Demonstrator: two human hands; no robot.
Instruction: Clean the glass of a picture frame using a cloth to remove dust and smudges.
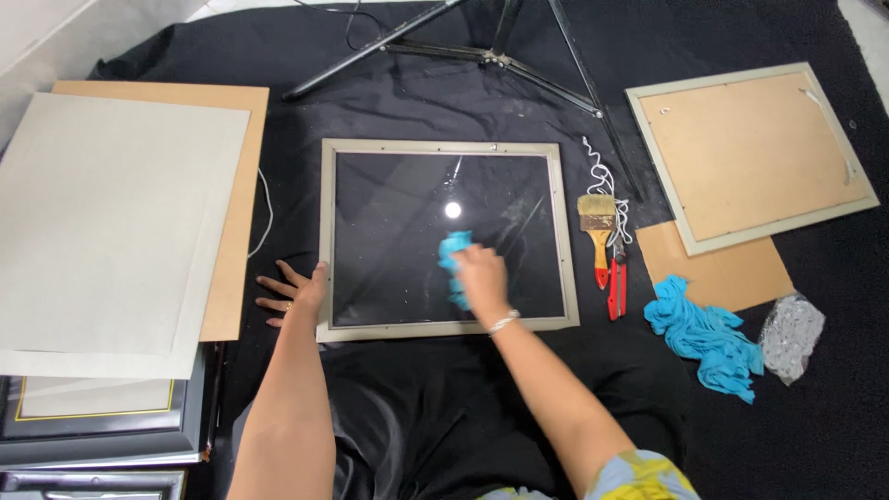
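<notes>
1. At the centre of the black cloth point(417, 93) spread over the floor: a pale-grey rectangular picture frame with a glass pane point(448, 239), lying flat, long axis left-right, its near edge toward the person.
2. Right hand point(482, 276) on the pane, near-right of its middle, fingers closed around a crumpled turquoise wiping rag point(453, 252); the rag sticks out on the far-left side of the hand, pressed to the glass.
3. Left hand point(294, 292) flat on the cloth at the frame's near-left corner, fingers spread wide, thumb touching the frame's left rail; holds nothing.
4. Right hand is the one on the glass; unwiped pane lies away and left of its fingers.
5. Just right of the frame: a wooden-handled flat paintbrush point(598, 227) and red-handled pliers point(617, 282), both lengthwise near-far.
6. Farther right: second frame lying back-up with brown backing point(750, 153), brown board point(713, 268), heap of turquoise cloth point(708, 338).
7. Left edge of the cloth: large grey sheet point(116, 222) on a brown board.
8. Far edge: black tripod legs point(491, 56).
</notes>
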